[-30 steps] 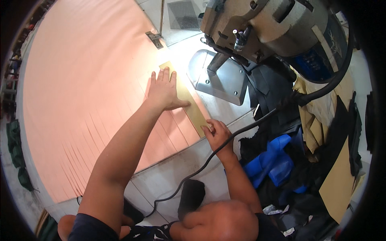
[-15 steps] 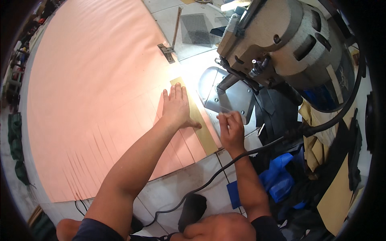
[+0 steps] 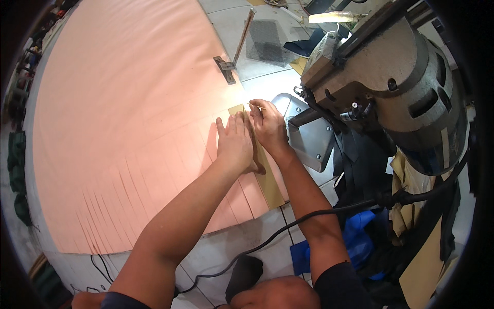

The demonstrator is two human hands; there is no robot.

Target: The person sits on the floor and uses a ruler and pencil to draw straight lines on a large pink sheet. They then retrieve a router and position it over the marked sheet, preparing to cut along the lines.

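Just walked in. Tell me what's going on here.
A person works bare-handed over a broad pink sheet. The left hand lies on a narrow tan strip near the sheet's right edge. The right hand pinches something thin and pale, too small to identify, by the strip's far end. A metal clamp sits farther along that edge, and a large motorized machine stands to the right.
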